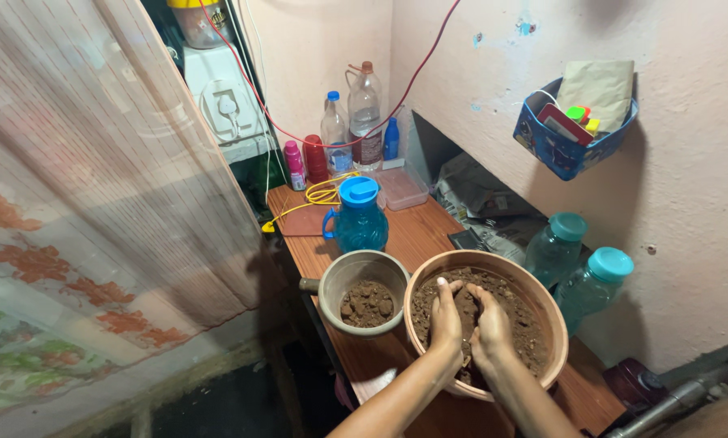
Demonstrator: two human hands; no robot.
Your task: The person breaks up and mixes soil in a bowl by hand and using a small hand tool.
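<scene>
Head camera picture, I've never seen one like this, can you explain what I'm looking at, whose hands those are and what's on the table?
This is a single picture from a camera worn on a person's head, looking down at their own bare hands. The left hand and right hand are both pressed into brown soil inside a large round terracotta-coloured bowl; the grip looks cupped around a clump. The bowl sits on a narrow brown wooden table. Beside it stands a smaller grey pot with a little soil, and behind that a blue plastic jug with a lid. Two teal-capped clear bottles stand against the wall.
</scene>
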